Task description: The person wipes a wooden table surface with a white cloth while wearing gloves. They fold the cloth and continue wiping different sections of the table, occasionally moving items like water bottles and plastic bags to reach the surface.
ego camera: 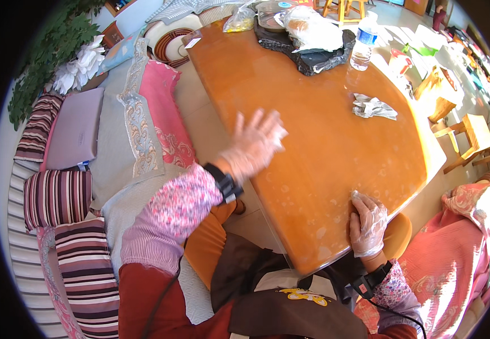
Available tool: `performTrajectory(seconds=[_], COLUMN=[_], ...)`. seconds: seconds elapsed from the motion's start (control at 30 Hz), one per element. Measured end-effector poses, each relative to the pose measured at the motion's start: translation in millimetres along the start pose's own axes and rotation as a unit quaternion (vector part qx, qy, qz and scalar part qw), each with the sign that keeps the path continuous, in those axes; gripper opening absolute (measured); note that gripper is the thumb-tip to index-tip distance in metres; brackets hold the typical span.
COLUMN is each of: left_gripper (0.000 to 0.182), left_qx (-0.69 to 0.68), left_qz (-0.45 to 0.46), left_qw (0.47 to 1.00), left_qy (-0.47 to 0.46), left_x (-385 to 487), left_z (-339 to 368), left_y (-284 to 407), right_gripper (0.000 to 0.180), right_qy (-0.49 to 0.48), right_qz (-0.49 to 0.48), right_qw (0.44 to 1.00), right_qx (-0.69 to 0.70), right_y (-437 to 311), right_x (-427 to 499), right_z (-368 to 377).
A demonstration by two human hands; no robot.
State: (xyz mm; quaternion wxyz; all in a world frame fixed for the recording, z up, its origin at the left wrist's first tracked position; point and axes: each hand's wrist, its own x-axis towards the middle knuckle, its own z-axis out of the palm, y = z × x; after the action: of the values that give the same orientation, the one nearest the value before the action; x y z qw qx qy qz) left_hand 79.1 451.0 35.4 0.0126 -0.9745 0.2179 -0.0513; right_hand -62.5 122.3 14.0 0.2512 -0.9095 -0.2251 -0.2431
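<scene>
My left hand (255,146), in a clear plastic glove, is above the left side of the wooden table (312,156). Its fingers are spread and blurred. A whitish patch shows by the palm, and I cannot tell whether it is glove sheen or something else. My right hand (368,224), gloved the same way, rests at the table's near right edge with its thumb apart from the fingers and nothing visible in it. Small pale marks dot the tabletop around it. A crumpled grey-white tissue (374,106) lies farther up on the right.
A water bottle (363,42) stands by a black stone slab (304,59) bearing a plastic bag (310,27) and a clear container (270,17). On the left is a sofa with striped cushions (58,197) and a closed laptop (75,129). Wooden stools (467,137) stand right.
</scene>
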Motion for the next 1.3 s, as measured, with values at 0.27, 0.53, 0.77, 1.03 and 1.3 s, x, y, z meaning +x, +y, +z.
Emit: performTrajectory(seconds=[0.27,0.53,0.77,1.03,1.3], left_gripper=[0.057,0.034,0.023,0.037,0.021], left_qx=[-0.018,-0.072,-0.434,-0.768,-0.016], left_qz=[-0.125,-0.09,-0.272,-0.372,0.152], left_qw=[0.989,0.992,0.851,0.514,0.979], left_qy=[0.075,0.052,0.114,0.082,0.135], left_x=[57.2,28.8,65.6,193.9,90.8], left_z=[43.4,11.3,41.8,106.4,61.0], left_y=[-104.1,-99.0,-123.0,-261.6,-112.6], right_gripper=[0.044,0.043,0.039,0.039,0.034], right_qy=[0.001,-0.005,-0.02,-0.015,0.017], right_qz=[0.014,0.014,0.041,0.033,0.02], right_qw=[1.0,1.0,0.999,0.999,1.0], right_qx=[0.016,0.005,0.004,0.02,0.017], right_y=[-0.4,-2.4,-4.1,-1.4,0.2], right_x=[0.0,3.2,4.9,7.1,1.6], right_z=[-1.3,-4.0,-3.3,-3.5,0.6])
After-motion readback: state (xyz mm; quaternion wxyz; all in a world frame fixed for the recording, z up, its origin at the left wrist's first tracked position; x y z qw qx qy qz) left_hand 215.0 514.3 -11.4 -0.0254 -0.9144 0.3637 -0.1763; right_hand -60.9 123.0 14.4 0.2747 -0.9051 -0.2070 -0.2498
